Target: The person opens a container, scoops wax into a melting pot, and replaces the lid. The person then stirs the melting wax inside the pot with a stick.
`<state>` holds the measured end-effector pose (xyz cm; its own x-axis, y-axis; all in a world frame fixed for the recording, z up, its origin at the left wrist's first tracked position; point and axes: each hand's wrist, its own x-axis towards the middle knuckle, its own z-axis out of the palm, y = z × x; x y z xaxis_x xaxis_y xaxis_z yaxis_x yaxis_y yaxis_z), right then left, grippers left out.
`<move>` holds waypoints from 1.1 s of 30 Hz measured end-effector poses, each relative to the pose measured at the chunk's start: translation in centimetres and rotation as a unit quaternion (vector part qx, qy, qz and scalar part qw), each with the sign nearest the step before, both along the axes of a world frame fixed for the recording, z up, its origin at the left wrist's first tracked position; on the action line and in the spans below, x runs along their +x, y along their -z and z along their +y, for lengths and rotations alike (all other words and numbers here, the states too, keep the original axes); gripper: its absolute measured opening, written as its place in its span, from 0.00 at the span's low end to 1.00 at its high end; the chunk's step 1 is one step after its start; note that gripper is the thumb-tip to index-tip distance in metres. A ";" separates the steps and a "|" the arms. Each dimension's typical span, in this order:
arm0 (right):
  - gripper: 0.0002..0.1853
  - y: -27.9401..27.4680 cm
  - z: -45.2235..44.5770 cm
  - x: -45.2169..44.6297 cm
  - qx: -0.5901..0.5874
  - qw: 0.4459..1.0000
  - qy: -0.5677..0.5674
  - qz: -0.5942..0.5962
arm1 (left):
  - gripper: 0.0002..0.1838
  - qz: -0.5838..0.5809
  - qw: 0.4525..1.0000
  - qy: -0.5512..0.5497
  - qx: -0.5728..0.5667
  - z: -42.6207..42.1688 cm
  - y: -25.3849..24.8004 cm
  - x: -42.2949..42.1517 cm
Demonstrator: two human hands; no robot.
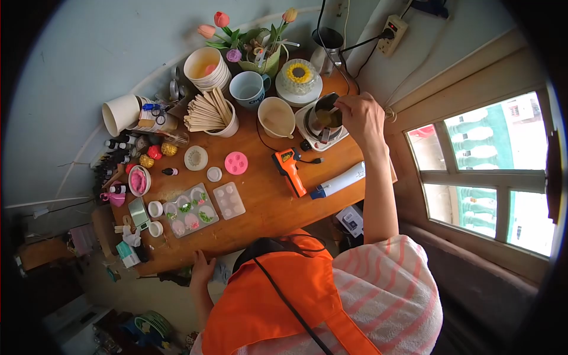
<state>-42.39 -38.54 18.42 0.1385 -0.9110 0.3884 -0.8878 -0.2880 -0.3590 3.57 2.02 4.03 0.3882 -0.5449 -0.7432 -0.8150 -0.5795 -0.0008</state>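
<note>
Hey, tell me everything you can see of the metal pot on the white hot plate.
The pot looks like metal, shiny on the outside and darker inside around the rim. It has no lid, and a yellowish liquid shows inside. It appears upright, standing on the white hot plate. The right hand is at its rim, its grip closed on what looks like a thin pale stick reaching into the pot. I can't make out the handle clearly.
</note>
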 end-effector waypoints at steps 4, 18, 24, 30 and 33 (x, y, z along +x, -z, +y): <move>0.05 -0.1 -0.1 0.3 -0.004 0.999 -0.031 -0.007 | 0.56 0.052 0.997 -0.058 -0.011 1.1 2.1 -0.2; 0.04 -1.3 0.1 -0.5 -0.008 1.000 0.023 -0.002 | 0.64 0.087 0.994 -0.068 0.020 0.2 1.0 -0.3; 0.05 -1.7 0.1 -1.1 -0.045 0.999 0.029 0.000 | 0.64 0.135 0.988 -0.076 0.006 0.6 0.8 0.6; 0.05 -1.2 0.0 -1.4 -0.056 0.998 0.028 0.001 | 0.65 0.150 0.984 -0.099 0.016 0.4 0.7 0.5; 0.04 -1.4 0.2 -1.3 -0.043 0.999 0.032 0.002 | 0.65 0.155 0.982 -0.105 0.014 0.5 0.7 0.5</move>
